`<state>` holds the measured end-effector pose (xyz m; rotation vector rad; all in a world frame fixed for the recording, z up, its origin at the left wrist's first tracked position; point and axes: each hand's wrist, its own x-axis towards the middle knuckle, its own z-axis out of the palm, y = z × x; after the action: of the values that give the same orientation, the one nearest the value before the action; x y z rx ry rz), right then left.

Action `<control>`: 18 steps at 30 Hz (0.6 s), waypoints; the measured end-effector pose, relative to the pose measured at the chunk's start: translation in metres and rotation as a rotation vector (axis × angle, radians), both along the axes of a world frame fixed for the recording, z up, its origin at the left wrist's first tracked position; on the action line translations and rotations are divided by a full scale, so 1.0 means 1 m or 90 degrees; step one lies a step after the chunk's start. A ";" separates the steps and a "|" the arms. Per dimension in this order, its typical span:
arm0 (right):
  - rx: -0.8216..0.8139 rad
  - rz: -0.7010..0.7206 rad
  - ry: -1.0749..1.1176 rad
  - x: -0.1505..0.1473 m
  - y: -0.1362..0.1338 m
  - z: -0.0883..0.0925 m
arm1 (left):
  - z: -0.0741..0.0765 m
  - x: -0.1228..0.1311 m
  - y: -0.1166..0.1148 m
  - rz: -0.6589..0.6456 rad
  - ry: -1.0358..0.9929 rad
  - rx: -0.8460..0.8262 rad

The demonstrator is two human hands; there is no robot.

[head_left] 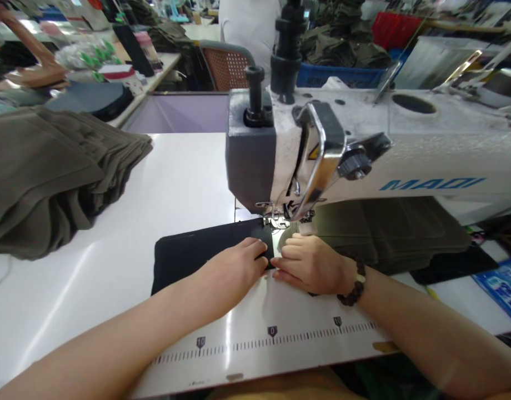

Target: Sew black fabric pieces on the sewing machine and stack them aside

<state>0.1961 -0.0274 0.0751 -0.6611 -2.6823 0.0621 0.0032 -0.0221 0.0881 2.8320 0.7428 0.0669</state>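
A dark navy fabric piece [197,250] lies flat on the white table, its right end reaching the presser foot [279,223] of the sewing machine [255,155]. My left hand [243,264] rests on that fabric near its right end, fingers curled and pinching its edge. Close beside it, my right hand [314,264] has its fingers bent at the same right edge, just below the presser foot. What the right fingertips hold, if anything, is hidden. Behind my right hand, olive fabric pieces [389,228] lie stacked under the machine arm.
A big pile of olive fabric pieces [51,172] covers the table's left side. A printed ruler scale [272,337] runs along the front edge. At the back stand a brown chair [228,66], a person in a light top [247,39], and a blue crate [342,75] of fabric.
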 end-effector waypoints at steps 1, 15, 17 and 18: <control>0.003 0.009 0.000 0.000 0.000 0.000 | -0.001 -0.001 0.000 -0.001 0.000 0.000; -0.036 -0.096 -0.044 -0.003 0.000 -0.001 | 0.004 0.000 0.008 0.001 0.086 0.022; -0.037 -0.133 -0.062 -0.005 0.000 0.000 | 0.000 -0.003 0.012 0.021 0.055 0.013; -0.039 -0.154 -0.072 -0.005 0.000 0.000 | -0.002 -0.004 0.015 0.031 0.032 0.012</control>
<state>0.1907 -0.0271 0.0753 -1.0322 -2.6942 0.0437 -0.0011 -0.0072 0.0857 2.8421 0.8264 0.0113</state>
